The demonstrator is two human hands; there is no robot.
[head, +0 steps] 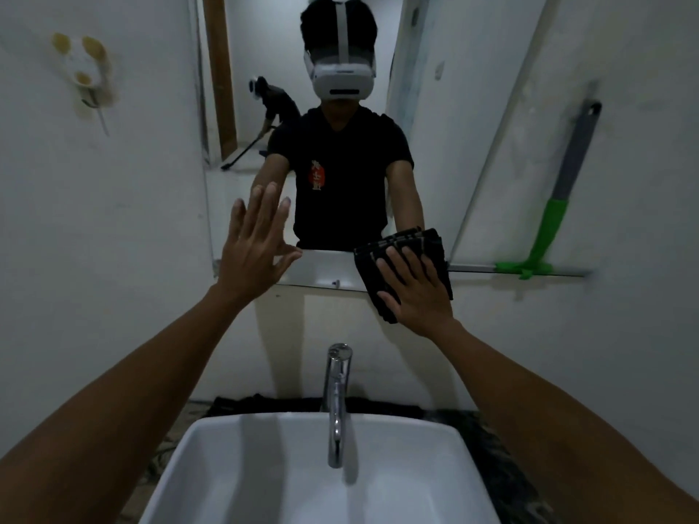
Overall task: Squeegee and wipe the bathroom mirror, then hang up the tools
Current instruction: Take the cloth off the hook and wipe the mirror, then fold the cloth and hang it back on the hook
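Above the sink (212, 482), both bare arms reach up toward the mirror (340, 206). Left hand (254, 246) is raised flat, fingers spread apart and pointing up, palm toward the glass at the mirror's lower left edge; whether it touches the glass cannot be told. Right hand (414, 287) lies flat with fingers slightly spread, pressing a folded dark cloth (412, 243) against the mirror's lower right corner, the cloth overlapping the bottom edge onto the wall. On the wall to the right hangs a squeegee (548, 228), grey handle up, green neck below, blade level; its top end is dim. A chrome tap (336, 402) rises from the counter (503, 467) behind the sink. Both forearms are cut off by the lower frame edges. A stained holder (89, 66) on the left wall is blurred and hard to identify.
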